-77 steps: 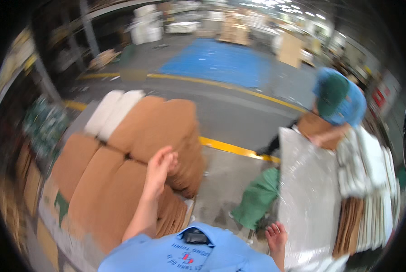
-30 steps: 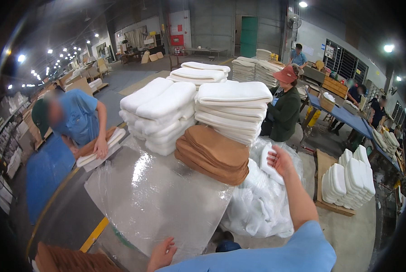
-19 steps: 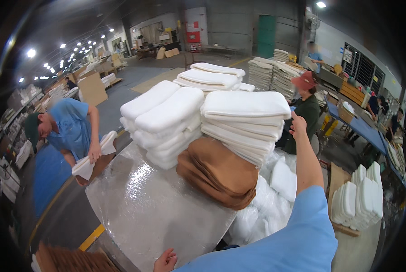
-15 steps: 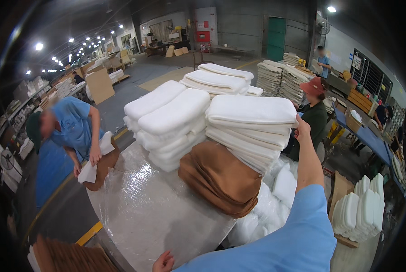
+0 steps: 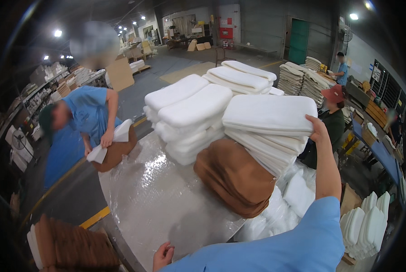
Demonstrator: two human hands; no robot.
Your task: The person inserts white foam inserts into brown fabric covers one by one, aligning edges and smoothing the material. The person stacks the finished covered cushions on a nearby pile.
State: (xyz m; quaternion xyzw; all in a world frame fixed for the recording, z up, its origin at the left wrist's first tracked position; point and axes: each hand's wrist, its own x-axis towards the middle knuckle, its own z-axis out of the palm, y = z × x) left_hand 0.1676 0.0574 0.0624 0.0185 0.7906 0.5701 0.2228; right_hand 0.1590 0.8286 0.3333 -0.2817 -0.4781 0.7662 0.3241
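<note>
My right hand [image 5: 319,128] reaches out to the right end of a thick white padded cushion [image 5: 269,111]. Its fingers are closed round that edge. The cushion lies on top of a stack of thinner white pads [image 5: 266,147], which fan out at the near side. Against this stack leans a heap of folded brown fabric covers [image 5: 234,179]. Low over the near edge of the table, my left hand [image 5: 163,255] has loosely bent fingers, apart, with nothing in them.
The grey table [image 5: 153,208] has a shiny plastic sheet on it. More white cushion stacks [image 5: 187,113] stand behind. At left a co-worker [image 5: 92,109] handles a brown and white piece. Brown pieces [image 5: 71,247] stand lower left; plastic-wrapped white pads [image 5: 298,190] lie at right.
The view has swung left, so the scene sits farther right. The top cushion in my right hand has come slightly away from the pads beneath. My left hand stays near the table edge.
</note>
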